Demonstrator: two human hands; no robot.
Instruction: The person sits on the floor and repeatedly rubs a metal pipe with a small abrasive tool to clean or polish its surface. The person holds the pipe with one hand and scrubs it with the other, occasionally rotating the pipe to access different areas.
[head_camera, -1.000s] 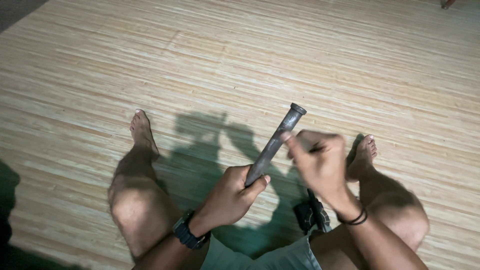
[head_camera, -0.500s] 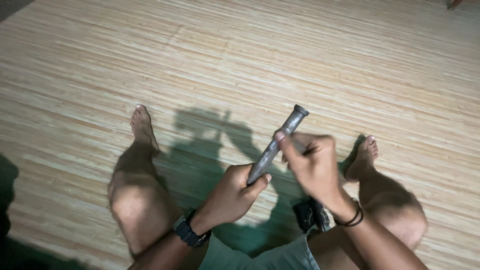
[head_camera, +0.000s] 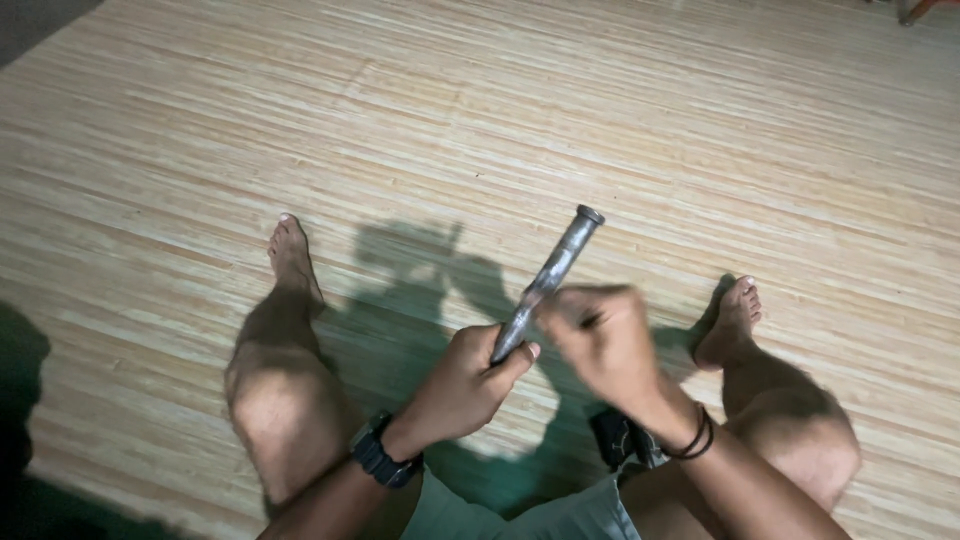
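Note:
I sit on a woven mat floor with both legs stretched out. My left hand (head_camera: 462, 388), with a dark watch on its wrist, grips the lower end of a grey metal rod (head_camera: 558, 262) that points up and to the right and has a flanged tip. My right hand (head_camera: 604, 340), blurred and wearing dark wristbands, is closed against the middle of the rod, its fingers pinched as if around something small that I cannot make out.
A small black object (head_camera: 618, 438) lies on the mat between my thighs. My bare feet (head_camera: 290, 255) rest left and right of the hands. The pale woven mat (head_camera: 520, 110) stretches far ahead, with a dark patch at the left edge.
My right hand has slid down the rod from near its tip toward the middle. The rod and left hand have stayed almost in place.

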